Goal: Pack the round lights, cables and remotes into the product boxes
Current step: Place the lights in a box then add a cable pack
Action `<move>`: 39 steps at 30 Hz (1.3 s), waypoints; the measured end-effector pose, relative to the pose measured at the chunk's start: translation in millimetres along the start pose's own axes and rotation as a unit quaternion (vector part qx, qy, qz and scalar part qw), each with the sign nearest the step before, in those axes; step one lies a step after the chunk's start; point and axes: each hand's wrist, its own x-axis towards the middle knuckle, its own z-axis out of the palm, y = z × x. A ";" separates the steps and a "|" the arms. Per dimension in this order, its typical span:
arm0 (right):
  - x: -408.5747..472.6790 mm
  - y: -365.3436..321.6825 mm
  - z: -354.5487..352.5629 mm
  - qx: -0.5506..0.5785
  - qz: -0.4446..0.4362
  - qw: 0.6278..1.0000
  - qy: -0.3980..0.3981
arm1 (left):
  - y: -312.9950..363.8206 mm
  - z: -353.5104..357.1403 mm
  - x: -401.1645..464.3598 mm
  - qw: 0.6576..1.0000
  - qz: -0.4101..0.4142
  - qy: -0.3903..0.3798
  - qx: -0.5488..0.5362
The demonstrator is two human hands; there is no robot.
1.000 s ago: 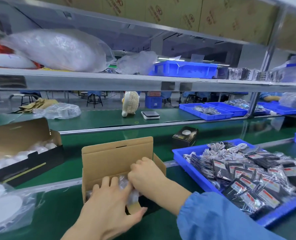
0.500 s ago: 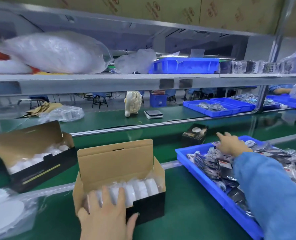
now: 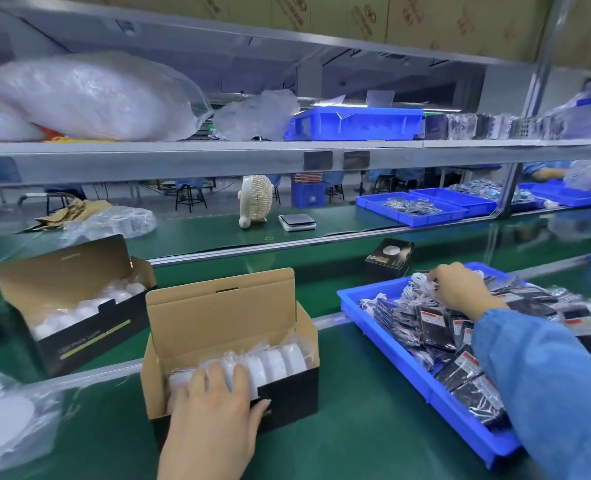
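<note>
Far left: a second open black-and-kraft cardboard box (image 3: 79, 306), bagged white discs inside; front print is blurred, possibly "LED PUCK LIGHT". Centre: the open black-and-kraft product box (image 3: 231, 344) is steadied by the left hand (image 3: 214, 410), fingers laid flat over the bagged white round lights (image 3: 273, 362) standing in a row inside. Right: the blue plastic tray (image 3: 422, 379) holds bagged black remotes (image 3: 436, 327) with unreadable red-and-white labels; a bagged white cable (image 3: 422, 289) is pinched there by the right hand (image 3: 460, 285).

Left hand (image 3: 214, 407) flat, fingers extended, right hand (image 3: 460, 285) reaching, fingers curled
</note>
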 end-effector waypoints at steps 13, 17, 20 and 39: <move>-90.7 -59.8 -75.0 0.547 -0.068 0.828 0.108 | 17.2 -21.6 -0.8 0.990 -0.009 -0.135 0.031; -139.4 -107.1 -92.9 0.569 -0.230 0.773 0.162 | 28.3 -38.5 17.0 0.996 0.024 -0.076 0.031; -156.9 -143.3 -86.9 0.414 -0.348 0.814 0.213 | 44.1 -32.7 48.5 0.982 0.175 -0.057 -0.049; -149.2 -188.9 -67.7 -0.093 -0.437 0.889 0.104 | 30.9 -4.7 54.0 0.968 0.202 -0.147 -0.031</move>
